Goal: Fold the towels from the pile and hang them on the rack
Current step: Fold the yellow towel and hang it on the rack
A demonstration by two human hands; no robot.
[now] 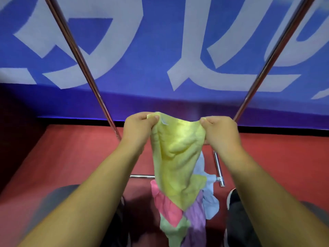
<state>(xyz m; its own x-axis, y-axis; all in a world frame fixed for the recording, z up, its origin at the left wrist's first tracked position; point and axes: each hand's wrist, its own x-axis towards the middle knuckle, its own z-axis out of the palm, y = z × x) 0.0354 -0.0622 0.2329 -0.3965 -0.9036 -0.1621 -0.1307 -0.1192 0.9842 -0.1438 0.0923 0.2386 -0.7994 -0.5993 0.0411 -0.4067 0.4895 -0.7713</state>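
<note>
Yellow towel (178,157) hangs mid-frame above the pile (179,211), left hand (138,129) & right hand (220,132) each pinched shut on a top corner; looks light, floppy, best held by corners

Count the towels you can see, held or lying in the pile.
5. The yellow towel hangs from both hands. In the pile below: pink towel on the left, green towel lowest, purple towel beside it, light blue towel on the right. More may lie hidden underneath.
</note>
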